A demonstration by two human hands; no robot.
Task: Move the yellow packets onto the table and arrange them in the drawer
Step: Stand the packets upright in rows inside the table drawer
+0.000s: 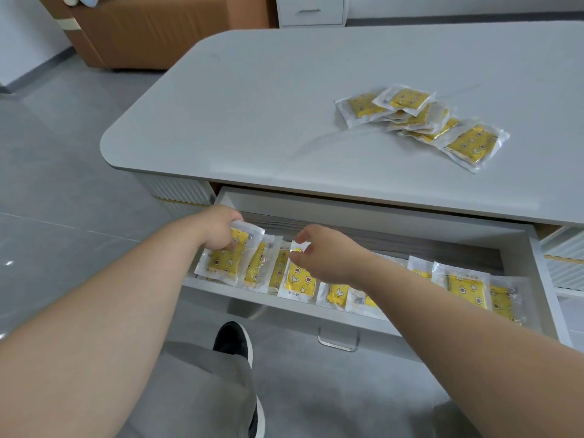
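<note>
A white drawer (373, 317) stands pulled out under the grey table (268, 121). Several yellow packets in clear wrappers stand in a row along its front. My left hand (218, 227) grips the leftmost packet (225, 259) at the drawer's left end. My right hand (328, 252) hovers over another packet in the row (298, 281), thumb and forefinger curled near its top edge; whether they pinch it I cannot tell. A loose pile of yellow packets (423, 121) lies on the tabletop at the right.
A metal handle (338, 341) hangs on the drawer front. My shoe (234, 339) and grey trouser leg are below the drawer. A brown sofa (151, 30) and a white cabinet (311, 11) stand beyond the table. Ribbed white panels flank the drawer.
</note>
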